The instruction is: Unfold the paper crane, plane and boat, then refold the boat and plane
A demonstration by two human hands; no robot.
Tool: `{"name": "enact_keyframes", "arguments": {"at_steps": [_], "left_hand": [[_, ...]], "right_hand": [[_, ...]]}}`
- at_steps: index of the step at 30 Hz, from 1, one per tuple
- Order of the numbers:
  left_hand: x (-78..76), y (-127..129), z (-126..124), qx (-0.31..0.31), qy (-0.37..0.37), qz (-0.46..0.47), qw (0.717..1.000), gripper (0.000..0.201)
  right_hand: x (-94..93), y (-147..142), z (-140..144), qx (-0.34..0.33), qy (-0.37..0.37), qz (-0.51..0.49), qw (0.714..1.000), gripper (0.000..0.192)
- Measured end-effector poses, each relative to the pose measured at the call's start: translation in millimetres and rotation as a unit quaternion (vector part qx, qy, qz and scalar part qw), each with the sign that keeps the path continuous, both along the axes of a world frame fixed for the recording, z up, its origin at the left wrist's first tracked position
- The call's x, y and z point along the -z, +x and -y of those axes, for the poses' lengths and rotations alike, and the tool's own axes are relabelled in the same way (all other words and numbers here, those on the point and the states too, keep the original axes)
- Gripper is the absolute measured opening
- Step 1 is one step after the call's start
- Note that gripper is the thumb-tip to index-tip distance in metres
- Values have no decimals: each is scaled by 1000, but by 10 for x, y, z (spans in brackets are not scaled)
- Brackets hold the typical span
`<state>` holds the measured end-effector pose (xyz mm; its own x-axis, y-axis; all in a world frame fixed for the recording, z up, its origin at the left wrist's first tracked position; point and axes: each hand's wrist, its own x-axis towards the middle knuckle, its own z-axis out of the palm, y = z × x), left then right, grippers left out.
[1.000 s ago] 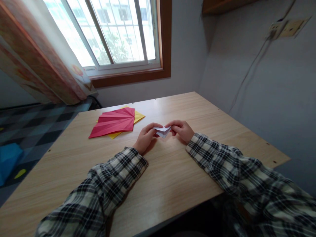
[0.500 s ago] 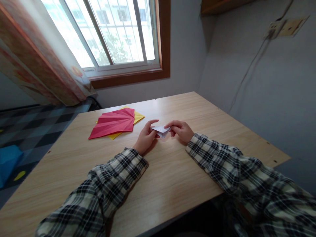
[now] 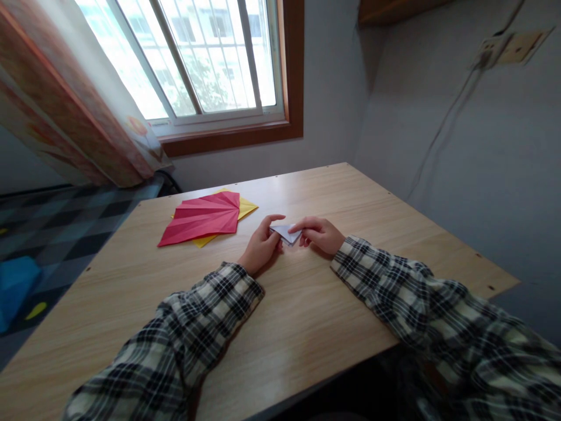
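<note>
A small folded white paper [image 3: 286, 234] is held between my two hands, low over the wooden table, with a corner pointing toward me. My left hand [image 3: 262, 242] pinches its left end near the thumb, while the index finger curves above it. On the other side, my right hand [image 3: 322, 234] grips the right end, its index finger lying along the top face. The right hand's lower fingers are partly hidden beneath the paper. Beyond my left hand lies a red creased paper [image 3: 204, 216], on top of a yellow paper [image 3: 248, 207].
The pale wooden table [image 3: 350, 298] reaches back toward a barred window [image 3: 205, 64]. A patterned curtain [image 3: 83, 105] hangs at the left. On the right wall is a socket [image 3: 493, 51] with a cord. Something blue [image 3: 17, 286] lies at the far left.
The white paper's upper layer now lies flatter, forming a neat triangle where an open gap showed before. My right index finger has slid slightly left across it.
</note>
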<state>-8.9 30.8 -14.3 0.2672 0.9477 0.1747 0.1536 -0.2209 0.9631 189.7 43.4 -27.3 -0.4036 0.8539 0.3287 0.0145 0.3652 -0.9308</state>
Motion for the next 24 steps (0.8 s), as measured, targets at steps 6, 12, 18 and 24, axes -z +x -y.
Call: {"name": "enact_keyframes", "arguments": {"at_steps": [6,12,18,24], "left_hand": [[-60,9,38,31,-53,40,997,53],[-109,26,76,63,-83,114,988,55],[-141,9,68,14,3,-51,999,51],[-118,15,60,26,30,-56,998,49]], "right_hand": [[15,4,0,12,20,25,999,33],[14,5,5,30,35,21,999,33],[-9,2,9,30,13,15,999,31],[-24,22,-2,38,-20,23,999,33]]}}
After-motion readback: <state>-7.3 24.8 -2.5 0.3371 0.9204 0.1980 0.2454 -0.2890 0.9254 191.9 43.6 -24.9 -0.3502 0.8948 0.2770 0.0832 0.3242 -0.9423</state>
